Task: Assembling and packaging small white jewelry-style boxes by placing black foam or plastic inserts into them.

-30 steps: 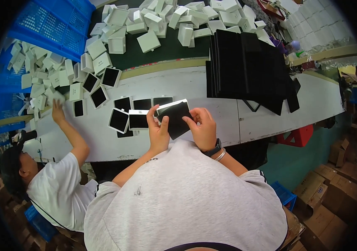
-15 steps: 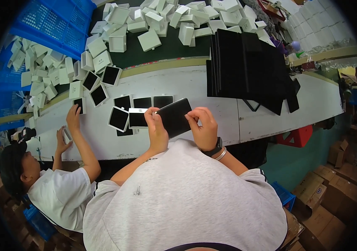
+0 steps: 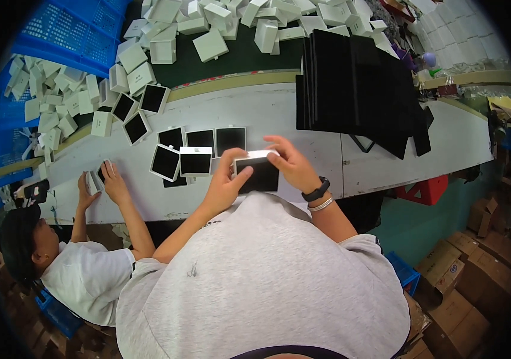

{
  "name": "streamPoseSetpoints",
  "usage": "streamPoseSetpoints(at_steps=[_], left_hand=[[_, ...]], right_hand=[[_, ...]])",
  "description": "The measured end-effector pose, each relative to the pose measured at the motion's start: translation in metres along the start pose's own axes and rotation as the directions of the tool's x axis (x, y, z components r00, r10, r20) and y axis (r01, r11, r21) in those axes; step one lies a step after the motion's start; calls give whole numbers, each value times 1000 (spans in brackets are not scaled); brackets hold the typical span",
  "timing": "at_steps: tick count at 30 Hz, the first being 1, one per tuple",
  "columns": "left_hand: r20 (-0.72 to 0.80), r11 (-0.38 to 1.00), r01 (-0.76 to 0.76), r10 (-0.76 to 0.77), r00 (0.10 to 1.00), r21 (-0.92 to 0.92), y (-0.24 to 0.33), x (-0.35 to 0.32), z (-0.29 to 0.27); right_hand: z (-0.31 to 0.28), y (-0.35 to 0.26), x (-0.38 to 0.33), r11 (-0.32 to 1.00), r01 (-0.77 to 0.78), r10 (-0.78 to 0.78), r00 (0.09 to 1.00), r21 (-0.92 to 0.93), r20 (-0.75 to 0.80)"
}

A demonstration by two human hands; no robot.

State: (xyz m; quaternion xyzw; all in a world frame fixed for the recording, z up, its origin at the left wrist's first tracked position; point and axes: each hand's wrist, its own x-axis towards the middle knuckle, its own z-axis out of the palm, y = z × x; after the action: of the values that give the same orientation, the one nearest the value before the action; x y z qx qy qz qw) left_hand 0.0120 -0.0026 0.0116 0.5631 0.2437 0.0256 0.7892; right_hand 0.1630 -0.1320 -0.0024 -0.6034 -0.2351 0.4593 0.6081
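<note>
In front of my chest I hold a small white box with a black inner face (image 3: 258, 175), its white edge turned away from me. My left hand (image 3: 227, 184) grips its left side, with the thumb lying over the black face. At the far right corner, the thumb of my right hand (image 3: 296, 166) presses on the white edge, and its fingers reach past that edge. Just beyond my left hand lies a group of similar boxes, among them a white-edged box (image 3: 196, 161) and a tilted box (image 3: 166, 163), on the white table (image 3: 255, 107).
A co-worker's hands (image 3: 112, 182) hold a white box piece at the left. Loose white boxes (image 3: 210, 45) pile up on the green surface at the back. Black folded sheets (image 3: 357, 87) stand on the right of the table. Blue crates (image 3: 67, 33) rise at the far left.
The box in my hands has turned, so its white edge now shows on the far side. My right hand has shifted from its right edge to the far corner. The co-worker's right hand moved nearer their left.
</note>
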Motion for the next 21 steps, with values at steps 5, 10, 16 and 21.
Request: streamPoseSetpoints(at_steps=[5,10,16,21], left_hand=[[-267,973,-107,161,950,205,-10,13,1],[-277,974,-183,214,937,134,-3,28,-17],[-311,896,-156,301,902,416,-7,39,-28],[-311,903,86,54,949,420,-2,44,-41]], right_hand=[[25,-2,-1,876,100,-184,973,-471,-136],[13,19,13,1000,-23,21,995,-19,-97],[16,23,22,975,-192,178,976,-111,-125],[15,36,31,927,-375,375,927,17,18]])
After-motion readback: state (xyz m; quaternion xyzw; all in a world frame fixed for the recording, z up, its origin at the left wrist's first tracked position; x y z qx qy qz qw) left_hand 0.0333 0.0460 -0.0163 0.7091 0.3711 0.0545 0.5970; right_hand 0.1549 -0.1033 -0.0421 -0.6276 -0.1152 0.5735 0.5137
